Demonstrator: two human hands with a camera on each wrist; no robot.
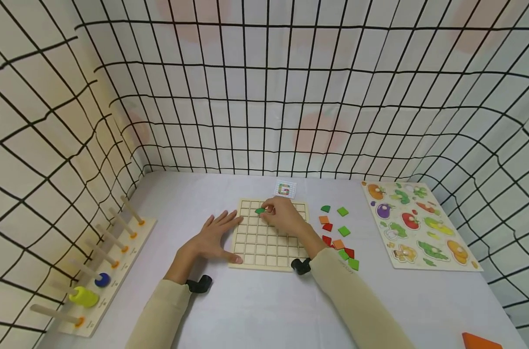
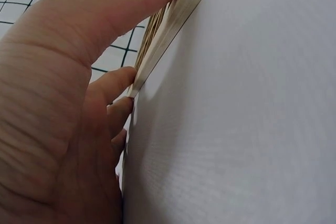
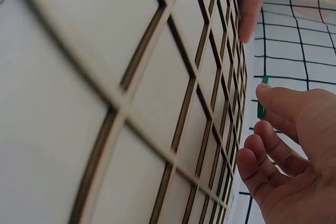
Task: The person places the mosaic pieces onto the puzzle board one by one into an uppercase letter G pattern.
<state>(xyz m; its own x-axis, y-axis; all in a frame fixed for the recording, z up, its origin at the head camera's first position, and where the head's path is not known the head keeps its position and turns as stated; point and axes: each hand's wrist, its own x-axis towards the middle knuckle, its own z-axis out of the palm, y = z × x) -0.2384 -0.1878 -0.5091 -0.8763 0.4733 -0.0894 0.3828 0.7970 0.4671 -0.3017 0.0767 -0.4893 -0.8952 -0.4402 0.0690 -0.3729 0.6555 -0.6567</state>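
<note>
A square wooden grid board [image 1: 261,250] lies on the white table. My left hand [image 1: 212,236] is spread along its left side, thumb at the lower left corner and fingertips at the upper left edge; the left wrist view shows the thumb on the board's rim [image 2: 173,27]. Over the upper rows of the grid, my right hand [image 1: 285,215] pinches a small dark green tile [image 1: 260,211] between thumb and index finger. In the right wrist view the green tile [image 3: 261,98] sticks out past the thumb, while the other fingers are curled loosely.
Several green, red and orange tiles [image 1: 344,231] lie right of the board. A pattern card [image 1: 285,189] sits behind it. A vegetable puzzle board [image 1: 425,225] is at the right, a peg board [image 1: 129,257] at the left. An orange object [image 1: 480,341] shows at the lower right; black netting surrounds the table.
</note>
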